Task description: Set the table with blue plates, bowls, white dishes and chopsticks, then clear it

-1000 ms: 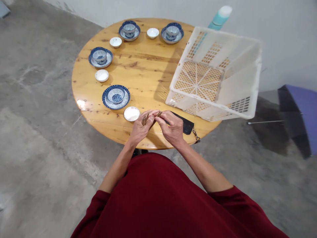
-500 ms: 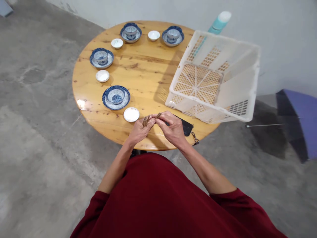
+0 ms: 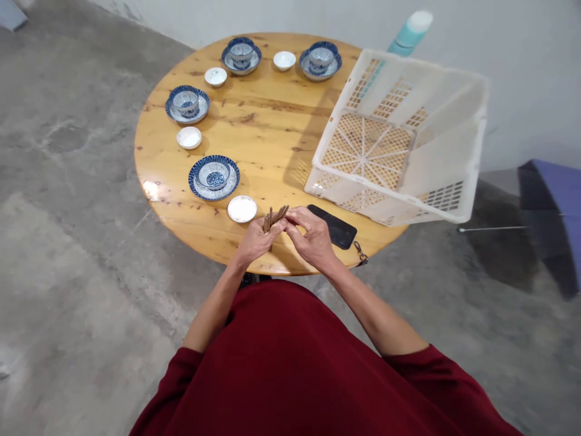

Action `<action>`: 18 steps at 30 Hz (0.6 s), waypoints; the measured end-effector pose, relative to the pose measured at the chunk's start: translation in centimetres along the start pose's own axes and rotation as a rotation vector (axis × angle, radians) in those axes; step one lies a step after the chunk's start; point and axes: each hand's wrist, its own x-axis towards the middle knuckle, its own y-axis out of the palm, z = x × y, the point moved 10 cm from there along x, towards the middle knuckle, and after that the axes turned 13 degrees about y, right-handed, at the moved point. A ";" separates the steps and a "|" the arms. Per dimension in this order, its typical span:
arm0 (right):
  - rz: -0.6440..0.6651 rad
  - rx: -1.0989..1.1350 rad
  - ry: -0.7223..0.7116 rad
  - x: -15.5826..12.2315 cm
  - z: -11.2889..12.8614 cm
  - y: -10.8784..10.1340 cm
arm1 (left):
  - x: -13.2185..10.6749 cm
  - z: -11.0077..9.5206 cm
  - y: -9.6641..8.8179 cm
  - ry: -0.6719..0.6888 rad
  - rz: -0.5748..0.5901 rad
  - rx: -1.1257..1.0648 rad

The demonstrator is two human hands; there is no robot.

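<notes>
Near the front edge of the round wooden table, my left hand (image 3: 258, 242) is closed around a bunch of brown chopsticks (image 3: 275, 218), whose ends stick up and fan apart above the fingers. My right hand (image 3: 312, 237) meets it from the right, its thumb and fingers pinched at the chopsticks beside my left thumb. The lower part of the bunch is hidden by my hands. Just left of them lies a small white dish (image 3: 242, 209), and beyond that a blue-and-white bowl (image 3: 214, 174) sits on a patterned plate (image 3: 194, 188).
A white plastic crate (image 3: 390, 203) stands tilted on the right of the table (image 3: 254, 142). A black phone (image 3: 338, 230) with a strap lies by my right hand. More bowls on plates (image 3: 186, 103) and small white dishes (image 3: 189, 138) line the far and left edges. A purple umbrella (image 3: 556, 212) is at right.
My right hand has shifted slightly, uncovering more of the phone. The chopsticks that tilted toward my right fingers now stand more upright, gathered with the others in my left hand.
</notes>
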 end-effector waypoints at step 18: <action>0.082 -0.062 0.030 0.7 0.9 -0.1 | 0.0 0.4 -0.1 0.074 0.021 -0.040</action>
